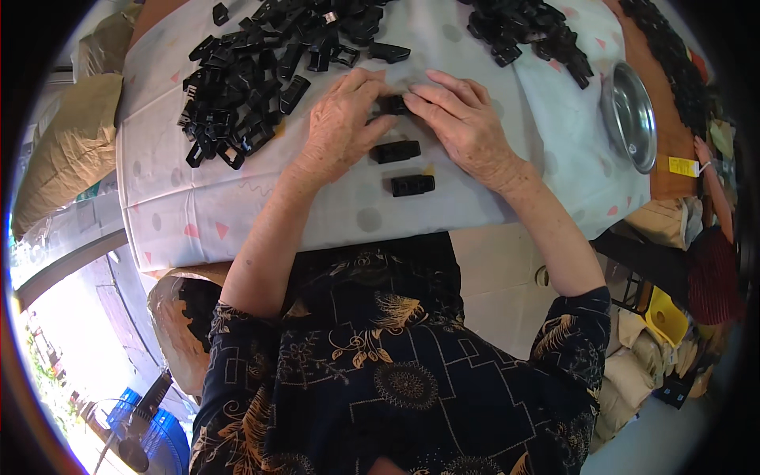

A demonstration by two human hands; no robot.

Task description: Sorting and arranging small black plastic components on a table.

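Observation:
At the middle of the covered table, my left hand (342, 120) and my right hand (465, 120) close in from either side on a small black plastic part (391, 105). Fingers and thumbs cover much of it. Two similar black plastic pieces lie just nearer to me, one black block (396, 151) below the hands and another black block (412, 185) closer to the table's front edge. Beyond my left hand spreads a large heap of black plastic parts (237, 103), some with open frames. One loose black piece (389, 52) rests just past my fingers.
A second black heap (526, 32) sits at the far right. The patterned tablecloth (368, 220) ends near my lap. To the right stand a shiny metal bowl (631, 119) and a yellow tag (683, 166); another person's arm (715, 186) is beyond. A blue fan (150, 435) stands lower left.

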